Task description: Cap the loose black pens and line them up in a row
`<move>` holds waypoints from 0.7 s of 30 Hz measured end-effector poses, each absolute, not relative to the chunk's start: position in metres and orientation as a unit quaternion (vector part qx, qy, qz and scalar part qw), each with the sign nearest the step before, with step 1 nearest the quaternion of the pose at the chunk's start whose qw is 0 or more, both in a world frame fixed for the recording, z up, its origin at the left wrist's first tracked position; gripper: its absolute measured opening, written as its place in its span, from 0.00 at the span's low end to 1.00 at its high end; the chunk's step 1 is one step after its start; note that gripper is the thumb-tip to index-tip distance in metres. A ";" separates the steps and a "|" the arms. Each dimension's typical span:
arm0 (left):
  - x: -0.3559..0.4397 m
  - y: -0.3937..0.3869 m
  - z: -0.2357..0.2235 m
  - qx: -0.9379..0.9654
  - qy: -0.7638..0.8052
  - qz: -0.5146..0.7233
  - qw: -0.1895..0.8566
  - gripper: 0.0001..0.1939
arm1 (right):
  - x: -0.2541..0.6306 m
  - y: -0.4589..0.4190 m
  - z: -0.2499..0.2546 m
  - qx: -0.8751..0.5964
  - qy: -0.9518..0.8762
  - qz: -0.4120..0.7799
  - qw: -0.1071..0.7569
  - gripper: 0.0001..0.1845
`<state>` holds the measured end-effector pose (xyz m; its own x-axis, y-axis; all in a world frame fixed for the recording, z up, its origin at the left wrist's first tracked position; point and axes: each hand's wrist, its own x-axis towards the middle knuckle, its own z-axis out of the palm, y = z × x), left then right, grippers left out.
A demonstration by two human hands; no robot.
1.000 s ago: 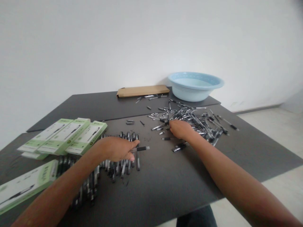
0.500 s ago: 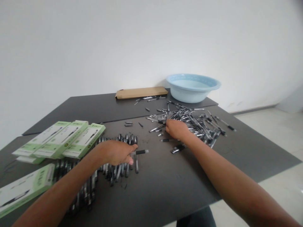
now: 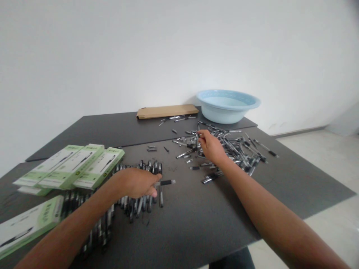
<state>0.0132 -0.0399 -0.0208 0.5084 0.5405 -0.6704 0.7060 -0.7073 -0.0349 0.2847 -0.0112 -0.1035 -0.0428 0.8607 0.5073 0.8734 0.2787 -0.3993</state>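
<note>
My left hand (image 3: 137, 182) is closed around a pen (image 3: 167, 182); its black grip and pale tip stick out to the right past the thumb and fingers. Under and beside that hand lie rows of capped pens (image 3: 140, 205), partly hidden by my forearm. My right hand (image 3: 210, 146) is at the left side of a loose pile of clear pens and caps (image 3: 235, 147). Its thumb and fingertips are pinched together there, and what is between them is too small to make out. A few loose pens (image 3: 211, 177) lie just below the right wrist.
Green and white pen boxes (image 3: 58, 166) overlap on the left, with another box (image 3: 30, 224) nearer me. A light blue basin (image 3: 228, 106) and a flat cardboard piece (image 3: 168, 111) are at the back by the wall. Small caps (image 3: 152, 148) lie mid-table (image 3: 182, 220).
My right hand has moved slightly away from me, up along the pile's left side, uncovering pens beneath the wrist. The left hand still holds its pen in nearly the same spot.
</note>
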 end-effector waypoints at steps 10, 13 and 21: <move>0.011 -0.040 -0.012 0.847 0.399 -0.336 0.100 0.31 | 0.278 -0.024 -0.093 -0.489 -0.591 0.146 0.624 0.05; 0.009 -0.037 -0.009 0.836 0.420 -0.339 0.096 0.31 | 0.263 -0.031 -0.086 -0.368 -0.535 0.332 0.684 0.08; 0.001 -0.024 -0.006 0.832 0.434 -0.330 0.101 0.32 | 0.228 -0.050 -0.084 -0.252 -0.490 0.537 0.638 0.08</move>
